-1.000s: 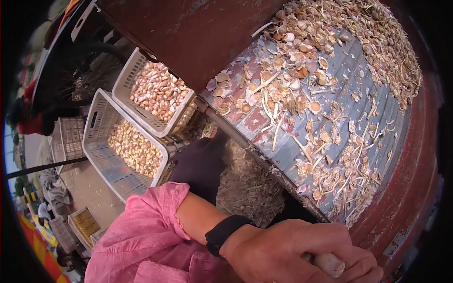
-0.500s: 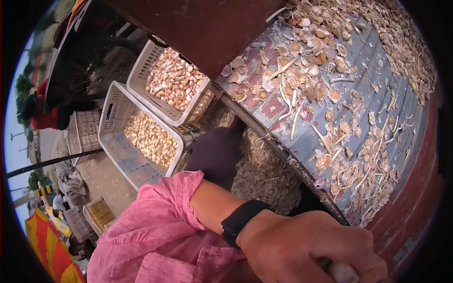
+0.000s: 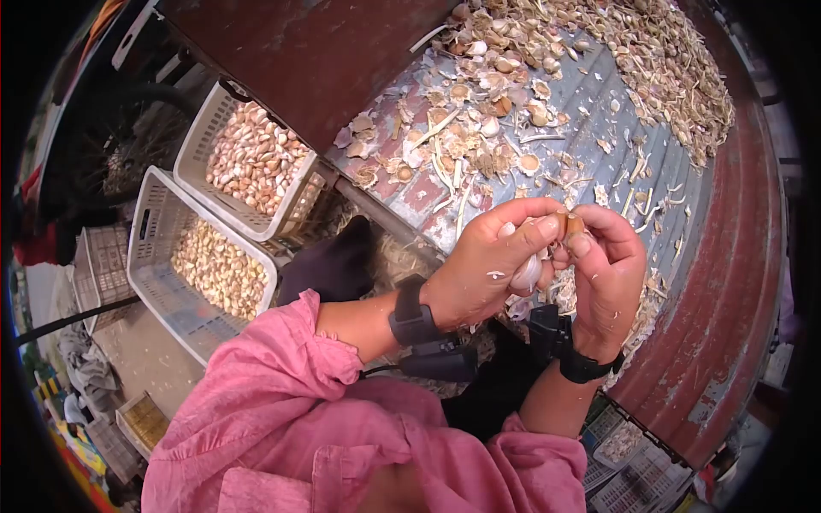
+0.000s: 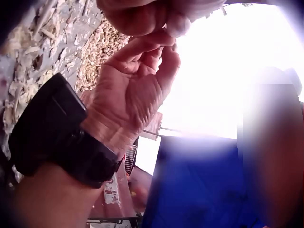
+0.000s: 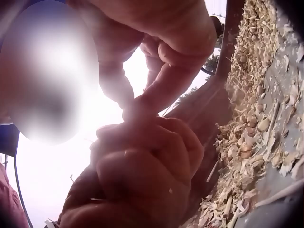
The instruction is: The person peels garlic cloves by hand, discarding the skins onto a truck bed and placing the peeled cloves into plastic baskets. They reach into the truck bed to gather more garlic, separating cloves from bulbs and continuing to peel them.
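Both hands meet above the debris-strewn table. My left hand (image 3: 487, 265) is curled round a whitish garlic bulb (image 3: 525, 274). My right hand (image 3: 611, 274) pinches a brownish clove (image 3: 573, 224) at the bulb's top, thumb against my left thumb. Each wrist wears a black strap. In the left wrist view my right hand (image 4: 137, 90) shows from below, its fingers bent up toward my left fingers (image 4: 147, 16). The right wrist view shows blurred fingers pressed together, with the garlic hidden.
A grey-blue metal table (image 3: 590, 94) is covered with garlic skins, stems and root ends (image 5: 247, 128); its red rim (image 3: 727, 282) curves at the right. Two white crates of cloves (image 3: 252, 158) (image 3: 201, 261) stand at the left. More crates (image 3: 624, 445) sit low right.
My left hand rose from the bottom edge to the middle of the view with the bulb. My right hand came into view and now pinches a clove on it.
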A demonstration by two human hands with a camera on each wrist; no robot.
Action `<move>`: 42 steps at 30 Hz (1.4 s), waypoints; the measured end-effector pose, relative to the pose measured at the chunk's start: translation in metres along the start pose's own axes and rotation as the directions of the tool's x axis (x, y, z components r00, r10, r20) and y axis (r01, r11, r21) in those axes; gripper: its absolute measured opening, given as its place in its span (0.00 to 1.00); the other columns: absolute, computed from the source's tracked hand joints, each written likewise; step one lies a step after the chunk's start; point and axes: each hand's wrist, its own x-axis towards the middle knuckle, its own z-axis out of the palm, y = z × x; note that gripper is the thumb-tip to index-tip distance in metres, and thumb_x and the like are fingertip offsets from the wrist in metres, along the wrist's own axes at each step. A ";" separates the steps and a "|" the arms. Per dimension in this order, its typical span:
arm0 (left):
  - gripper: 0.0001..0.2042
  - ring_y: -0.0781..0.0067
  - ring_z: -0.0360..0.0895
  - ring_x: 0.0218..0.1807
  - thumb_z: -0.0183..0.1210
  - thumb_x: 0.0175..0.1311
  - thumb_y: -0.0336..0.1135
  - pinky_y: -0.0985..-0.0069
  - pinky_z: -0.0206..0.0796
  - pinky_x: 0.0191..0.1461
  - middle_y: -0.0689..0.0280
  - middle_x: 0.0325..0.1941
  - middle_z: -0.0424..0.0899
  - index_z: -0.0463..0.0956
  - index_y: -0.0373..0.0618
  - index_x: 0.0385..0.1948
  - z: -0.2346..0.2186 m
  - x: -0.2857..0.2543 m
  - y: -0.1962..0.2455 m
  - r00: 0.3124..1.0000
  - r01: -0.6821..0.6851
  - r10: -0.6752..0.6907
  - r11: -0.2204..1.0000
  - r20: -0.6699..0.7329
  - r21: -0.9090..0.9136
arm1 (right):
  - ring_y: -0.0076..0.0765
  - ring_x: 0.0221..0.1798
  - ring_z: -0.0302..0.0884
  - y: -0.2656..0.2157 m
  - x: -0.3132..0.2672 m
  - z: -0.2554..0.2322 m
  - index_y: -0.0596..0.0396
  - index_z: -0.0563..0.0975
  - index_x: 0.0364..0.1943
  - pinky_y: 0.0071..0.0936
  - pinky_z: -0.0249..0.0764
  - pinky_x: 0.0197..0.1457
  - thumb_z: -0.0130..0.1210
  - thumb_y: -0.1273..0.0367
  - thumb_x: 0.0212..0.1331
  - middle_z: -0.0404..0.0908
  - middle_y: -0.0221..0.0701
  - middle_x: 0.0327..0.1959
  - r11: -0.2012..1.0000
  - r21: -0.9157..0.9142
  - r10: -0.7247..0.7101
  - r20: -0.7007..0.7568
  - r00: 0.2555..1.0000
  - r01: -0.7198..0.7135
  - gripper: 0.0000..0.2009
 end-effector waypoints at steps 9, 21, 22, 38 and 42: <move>0.09 0.82 0.68 0.25 0.43 0.61 0.39 0.89 0.57 0.20 0.65 0.30 0.73 0.67 0.45 0.35 -0.038 0.016 0.003 0.984 0.168 -0.147 0.954 0.102 -0.249 | 0.19 0.30 0.72 0.004 0.003 0.019 0.65 0.73 0.35 0.13 0.70 0.32 0.51 0.81 0.45 0.72 0.29 0.30 0.960 -0.270 -0.047 0.094 0.994 0.071 0.10; 0.07 0.80 0.67 0.27 0.43 0.60 0.37 0.89 0.52 0.16 0.67 0.30 0.71 0.67 0.46 0.28 -0.037 0.020 0.019 0.993 0.116 -0.121 0.897 0.013 -0.426 | 0.35 0.28 0.74 0.061 0.153 -0.029 0.59 0.76 0.35 0.26 0.69 0.33 0.53 0.70 0.46 0.75 0.40 0.30 0.341 -0.914 -0.232 0.147 0.962 0.222 0.11; 0.07 0.80 0.67 0.27 0.44 0.60 0.37 0.89 0.51 0.16 0.67 0.29 0.71 0.67 0.46 0.27 -0.038 0.019 0.020 0.995 0.096 -0.094 0.896 0.026 -0.434 | 0.38 0.29 0.74 0.064 0.162 -0.025 0.59 0.76 0.33 0.27 0.69 0.34 0.53 0.70 0.45 0.76 0.42 0.29 0.197 -0.931 -0.216 0.265 0.940 0.308 0.10; 0.23 0.53 0.61 0.52 0.51 0.53 0.52 0.56 0.62 0.50 0.49 0.49 0.60 0.61 0.44 0.44 -0.154 -0.072 0.177 0.711 -0.603 0.277 0.713 -0.646 -0.358 | 0.13 0.18 0.61 -0.016 -0.084 0.041 0.61 0.73 0.36 0.09 0.55 0.19 0.50 0.74 0.52 0.69 0.23 0.20 0.825 -0.563 0.034 -0.034 0.999 -0.048 0.08; 0.36 0.58 0.48 0.60 0.48 0.53 0.58 0.56 0.58 0.52 0.53 0.59 0.46 0.42 0.49 0.59 -0.173 -0.091 0.175 0.611 -0.497 0.394 0.866 -0.687 0.054 | 0.18 0.21 0.67 -0.009 -0.111 0.072 0.61 0.73 0.35 0.15 0.62 0.23 0.52 0.75 0.50 0.72 0.27 0.22 0.681 -0.728 -0.045 0.069 0.997 0.081 0.08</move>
